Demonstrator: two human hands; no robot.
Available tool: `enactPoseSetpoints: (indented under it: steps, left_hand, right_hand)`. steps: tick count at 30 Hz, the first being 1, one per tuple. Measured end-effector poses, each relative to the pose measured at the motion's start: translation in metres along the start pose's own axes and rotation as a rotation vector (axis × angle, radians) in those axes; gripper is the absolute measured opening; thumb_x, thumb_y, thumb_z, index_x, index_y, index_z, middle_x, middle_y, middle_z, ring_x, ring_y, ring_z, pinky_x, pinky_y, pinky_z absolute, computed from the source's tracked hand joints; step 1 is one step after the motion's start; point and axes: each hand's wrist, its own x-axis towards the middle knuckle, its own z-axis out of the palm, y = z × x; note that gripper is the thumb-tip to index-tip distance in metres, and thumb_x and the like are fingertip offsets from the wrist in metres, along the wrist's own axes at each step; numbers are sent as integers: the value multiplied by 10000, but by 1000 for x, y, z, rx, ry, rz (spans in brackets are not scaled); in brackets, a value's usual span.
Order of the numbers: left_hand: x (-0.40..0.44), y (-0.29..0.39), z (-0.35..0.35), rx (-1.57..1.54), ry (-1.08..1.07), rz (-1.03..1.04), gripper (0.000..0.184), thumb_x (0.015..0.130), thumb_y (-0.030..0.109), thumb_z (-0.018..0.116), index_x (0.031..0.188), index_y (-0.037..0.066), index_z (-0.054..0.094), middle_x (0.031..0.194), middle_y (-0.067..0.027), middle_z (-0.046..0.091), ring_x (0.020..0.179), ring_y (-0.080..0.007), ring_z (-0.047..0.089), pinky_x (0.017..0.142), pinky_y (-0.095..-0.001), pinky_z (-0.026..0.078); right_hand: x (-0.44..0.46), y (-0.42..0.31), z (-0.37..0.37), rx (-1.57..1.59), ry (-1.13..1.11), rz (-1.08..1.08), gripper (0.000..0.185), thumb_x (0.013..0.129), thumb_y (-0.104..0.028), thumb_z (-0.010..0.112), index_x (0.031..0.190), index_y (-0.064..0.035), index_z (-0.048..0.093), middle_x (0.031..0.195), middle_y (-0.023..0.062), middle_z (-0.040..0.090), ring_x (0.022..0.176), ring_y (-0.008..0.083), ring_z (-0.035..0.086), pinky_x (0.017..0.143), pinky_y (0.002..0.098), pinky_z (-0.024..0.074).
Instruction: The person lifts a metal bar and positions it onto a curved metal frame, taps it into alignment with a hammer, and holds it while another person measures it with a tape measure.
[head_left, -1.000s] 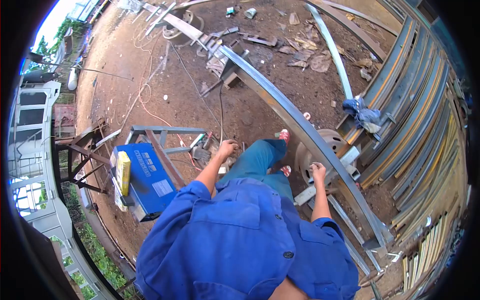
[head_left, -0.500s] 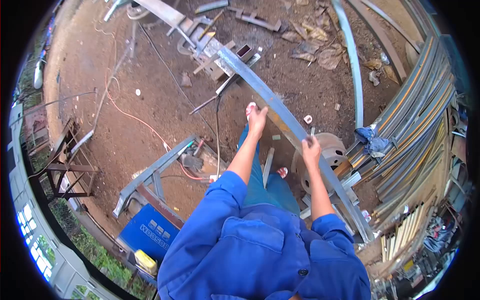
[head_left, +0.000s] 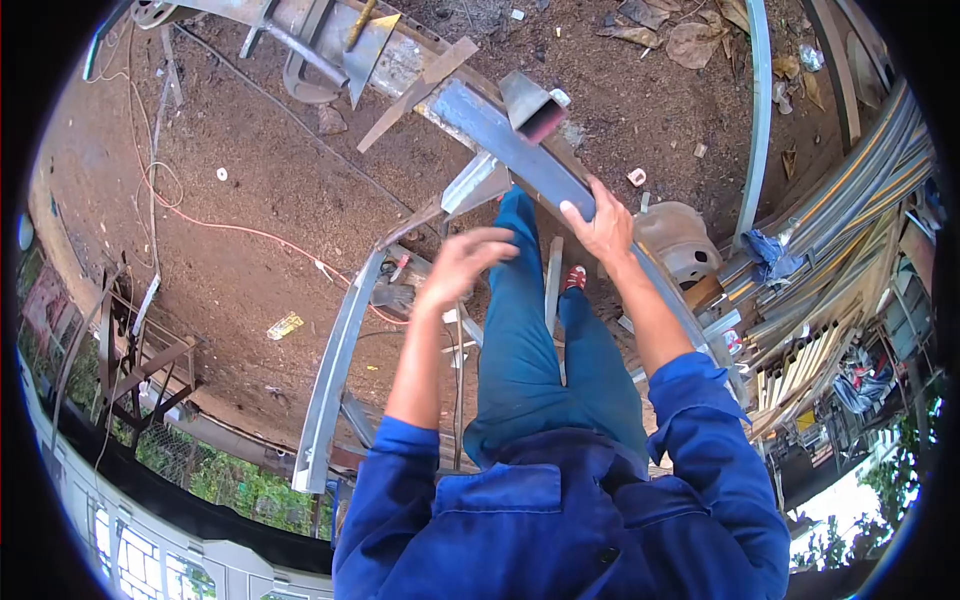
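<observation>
A long grey metal beam runs diagonally from the upper middle down to the right. My right hand is wrapped over it, thumb on the near side and fingers across the top. My left hand hangs in the air left of the beam, blurred, its fingers apart and nothing in it. Just beyond the left fingers, a short light metal piece juts from the beam's near side. A square tube end lies against the beam's far side.
A wheel rim lies right of the beam. Long metal bars are stacked at the right. A grey metal frame stands at left, with an orange cable on the dirt. A rusty stand is farther left.
The view has moved along the beam toward its upper end. My right hand has closed over the beam; my left hand has moved away from its edge. The blue box has left the view.
</observation>
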Motion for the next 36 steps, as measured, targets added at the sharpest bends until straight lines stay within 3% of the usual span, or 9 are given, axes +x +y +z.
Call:
enactPoseSetpoints:
  steps: [4,7,10,12,15,25,27,29,36]
  left_hand:
    - [8,58,-100,13,690,187,352,862,252,585,1114,7,602,935,-144,681,855,-219,656,846,-394,531]
    - [40,109,-163,196,1039,211,387,897,206,540,1216,-14,540,1044,-161,642,935,-210,628,785,-314,524]
    - [98,127,-242,564,1183,296,532,852,302,606,1202,-90,526,1087,-193,627,1005,-247,604,832,-347,477]
    - [134,143,-258,582,1236,254,675,810,390,612,1237,-113,469,1202,-304,543,1141,-385,526,1012,-412,366]
    - [159,169,-259,696,1307,125,722,761,445,668,1191,-110,497,1193,-307,545,1150,-413,515,993,-410,388]
    - [179,207,-282,1079,1178,-88,463,743,295,638,1015,-80,628,1099,-299,600,1091,-385,571,944,-413,443]
    - [182,200,-298,833,1383,-20,396,739,260,624,939,-81,653,984,-273,646,939,-353,647,823,-399,500]
    - [171,202,-312,324,1249,113,258,782,173,587,821,-79,617,634,-118,586,458,-209,536,434,-347,433]
    - [23,167,-99,-129,785,589,242,962,258,489,931,33,572,563,4,477,411,-79,447,336,-200,364]
  right_hand:
    - [-3,4,7,-89,61,-107,875,649,-616,682,1327,-118,441,1120,193,617,954,379,625,809,473,507]
    - [-2,4,11,-117,136,-155,802,607,-466,750,1284,-125,486,1034,159,646,870,345,649,747,435,534]
    - [-1,3,14,-117,187,-170,766,578,-374,766,1256,-124,512,994,147,655,843,330,654,731,419,540]
    - [-1,4,15,-132,220,-179,757,557,-358,770,1235,-120,530,989,142,658,829,321,657,729,412,541]
    - [-1,5,16,-141,234,-168,754,548,-368,769,1222,-118,540,984,140,660,814,316,660,722,405,542]
    - [-2,5,14,-160,209,-136,758,537,-394,766,1221,-153,546,1000,117,660,784,314,661,694,408,544]
    - [-1,2,11,-142,160,-105,737,566,-368,749,1224,-118,528,1021,139,652,856,330,651,742,411,536]
    - [-5,2,10,-156,146,-82,731,568,-368,751,1223,-130,531,1009,137,652,853,329,651,738,414,536]
    - [-5,6,14,-126,160,-75,734,566,-403,757,1215,-145,533,1030,127,651,842,324,655,722,426,540]
